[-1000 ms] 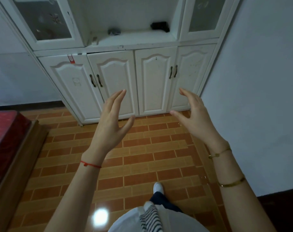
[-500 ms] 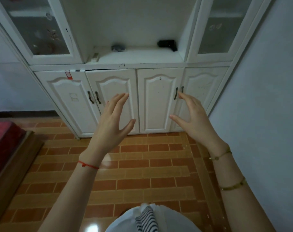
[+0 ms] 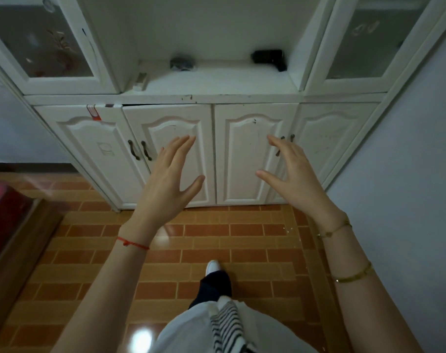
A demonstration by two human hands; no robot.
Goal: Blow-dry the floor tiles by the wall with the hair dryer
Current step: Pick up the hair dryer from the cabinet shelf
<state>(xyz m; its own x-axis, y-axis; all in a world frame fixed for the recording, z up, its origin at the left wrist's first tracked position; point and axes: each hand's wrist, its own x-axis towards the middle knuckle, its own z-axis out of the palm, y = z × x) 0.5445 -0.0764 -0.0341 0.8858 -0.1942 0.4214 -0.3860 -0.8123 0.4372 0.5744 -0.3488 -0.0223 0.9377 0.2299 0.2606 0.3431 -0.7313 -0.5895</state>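
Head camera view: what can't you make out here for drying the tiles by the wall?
Head view only:
- Black object on the shelf: small, blurred; possibly the hair dryer.
- Grey object left of it: too blurred to identify.
- Upper cabinet contents: behind frosted glass doors.
- Red furniture: cut off by the left edge.
- Tiles by the wall: partly behind the right forearm.

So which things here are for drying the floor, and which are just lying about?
Job: black thing on the shelf, probably the dryer; tiles by the wall; left hand and right hand, both empty.
Lying about: grey lump, white box.
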